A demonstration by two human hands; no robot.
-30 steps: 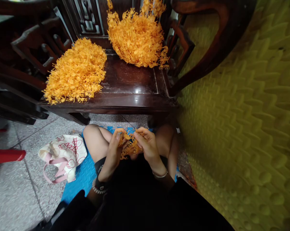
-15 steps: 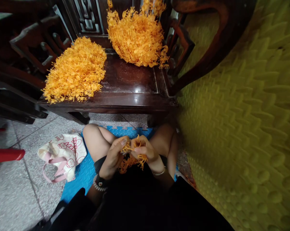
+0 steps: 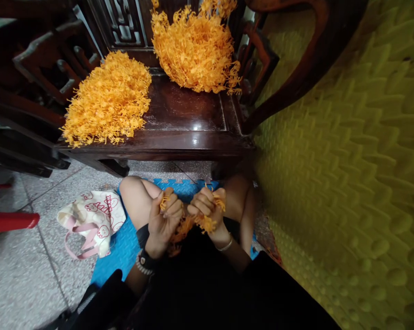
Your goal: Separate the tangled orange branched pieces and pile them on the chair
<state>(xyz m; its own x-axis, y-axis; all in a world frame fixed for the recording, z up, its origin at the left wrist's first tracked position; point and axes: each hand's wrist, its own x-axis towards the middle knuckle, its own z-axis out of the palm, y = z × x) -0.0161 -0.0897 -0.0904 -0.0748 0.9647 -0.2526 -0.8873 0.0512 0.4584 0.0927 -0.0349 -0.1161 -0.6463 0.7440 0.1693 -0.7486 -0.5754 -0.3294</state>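
Both hands are over my lap, a short gap between them. My left hand point(image 3: 167, 215) is closed, with orange strands point(image 3: 164, 201) poking out by the thumb and index finger. Curled into a fist, my right hand point(image 3: 208, 208) grips an orange stringy piece point(image 3: 207, 223) that shows on both sides of the fingers and hangs below them. More orange stringy pieces point(image 3: 183, 229) lie in my lap between the wrists, partly hidden by the hands. Whether they are yarn or plastic I cannot tell.
Ahead, a dark wooden chair point(image 3: 189, 107) bears a left heap point(image 3: 107, 101) and a right heap point(image 3: 196, 50) of orange stringy pieces. A white cloth bag point(image 3: 105, 215) with pink straps lies at my left by the blue foam mat point(image 3: 113, 261). A yellow textured wall point(image 3: 347, 160) stands at right.
My hands have moved apart from close together. Fingers that were pinching the orange strands have curled into fists, each keeping some of them.
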